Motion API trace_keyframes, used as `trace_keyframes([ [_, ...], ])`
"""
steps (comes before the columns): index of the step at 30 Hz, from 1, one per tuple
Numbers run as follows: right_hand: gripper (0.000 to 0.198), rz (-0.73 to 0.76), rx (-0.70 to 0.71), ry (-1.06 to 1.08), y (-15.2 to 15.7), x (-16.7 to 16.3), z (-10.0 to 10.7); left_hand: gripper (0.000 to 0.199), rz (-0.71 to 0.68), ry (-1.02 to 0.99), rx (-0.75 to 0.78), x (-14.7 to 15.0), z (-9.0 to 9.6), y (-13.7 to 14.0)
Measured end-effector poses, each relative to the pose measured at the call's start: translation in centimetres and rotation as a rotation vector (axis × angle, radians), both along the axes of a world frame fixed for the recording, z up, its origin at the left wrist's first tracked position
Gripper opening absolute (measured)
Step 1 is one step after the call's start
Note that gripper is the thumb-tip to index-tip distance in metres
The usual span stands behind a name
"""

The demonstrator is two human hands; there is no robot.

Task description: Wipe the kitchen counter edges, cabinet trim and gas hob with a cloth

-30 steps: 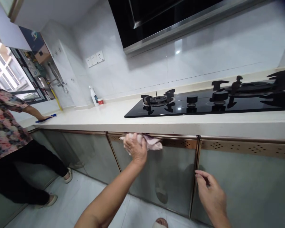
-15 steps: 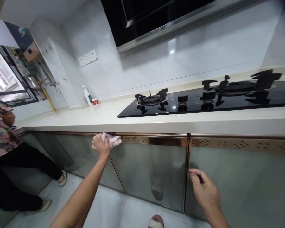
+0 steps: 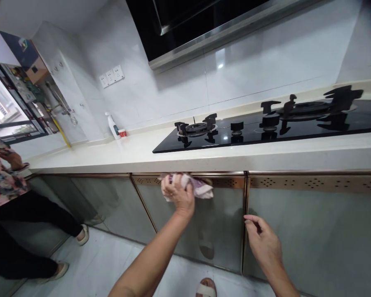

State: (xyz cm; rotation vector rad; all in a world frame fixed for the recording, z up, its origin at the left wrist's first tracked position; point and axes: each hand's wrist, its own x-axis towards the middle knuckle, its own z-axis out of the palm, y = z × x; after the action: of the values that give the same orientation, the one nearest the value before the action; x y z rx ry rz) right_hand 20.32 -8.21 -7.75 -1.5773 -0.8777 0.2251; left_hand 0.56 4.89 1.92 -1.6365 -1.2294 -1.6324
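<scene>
A crumpled white-and-purple cloth [image 3: 200,187] lies under my left hand [image 3: 179,194], which presses it against the perforated copper-coloured strip [image 3: 228,182] along the top of a cabinet door [image 3: 218,222]. That strip runs just below the countertop edge. My right hand [image 3: 266,243] is lower and to the right, with thumb and forefinger drawn together. Its fingertips are at the dark seam [image 3: 244,235] between two frosted glass doors. Whether they grip the door edge there, I cannot tell.
The pale countertop [image 3: 123,152] holds a black gas hob [image 3: 210,142], a white spray bottle [image 3: 112,126] and a small red-and-white tub [image 3: 122,133]. A range hood [image 3: 198,24] hangs above. Another person [image 3: 6,177] in a flowered top stands at the left.
My left hand has slid the cloth rightward along the copper-coloured strip, past the door seam on the left. My right hand has stayed nearly in place by the other seam.
</scene>
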Motion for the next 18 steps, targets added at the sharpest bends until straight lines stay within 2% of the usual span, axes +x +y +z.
trace_keyframes([
  [2, 0.042, -0.032, 0.071, -0.087, 0.3, 0.4, -0.1, 0.041, -0.092, 0.225, 0.105, 2.1, -1.4, -0.9],
  [4, 0.045, -0.073, 0.181, -0.226, 0.5, 0.6, 0.2, 0.038, -0.162, 0.374, 0.181, 2.4, -2.7, -1.1],
  [7, 0.055, -0.149, 0.257, -0.457, 0.5, 1.1, 1.1, 0.037, -0.198, 0.48, 0.192, -0.5, -4.7, -0.4],
  [9, 0.06, -0.204, 0.245, -0.564, 0.5, 2.0, 1.8, 0.036, -0.181, 0.477, 0.106, -4.0, -5.5, 0.4],
  [11, 0.064, -0.281, 0.231, -0.602, 0.8, 3.4, 2.2, 0.034, -0.1, 0.337, -0.075, -7.8, -5.2, 1.5],
  [14, 0.069, -0.396, 0.209, -0.601, 2.0, 5.9, 2.1, 0.036, 0.09, -0.152, -0.305, -12.8, -2.3, 3.3],
  [16, 0.071, -0.45, 0.205, -0.607, 3.1, 7.1, 1.7, 0.044, 0.206, -0.421, -0.334, -14.6, 0.2, 4.5],
  [18, 0.072, -0.486, 0.211, -0.618, 4.1, 7.5, 1.3, 0.051, 0.258, -0.523, -0.329, -14.8, 1.9, 5.5],
])
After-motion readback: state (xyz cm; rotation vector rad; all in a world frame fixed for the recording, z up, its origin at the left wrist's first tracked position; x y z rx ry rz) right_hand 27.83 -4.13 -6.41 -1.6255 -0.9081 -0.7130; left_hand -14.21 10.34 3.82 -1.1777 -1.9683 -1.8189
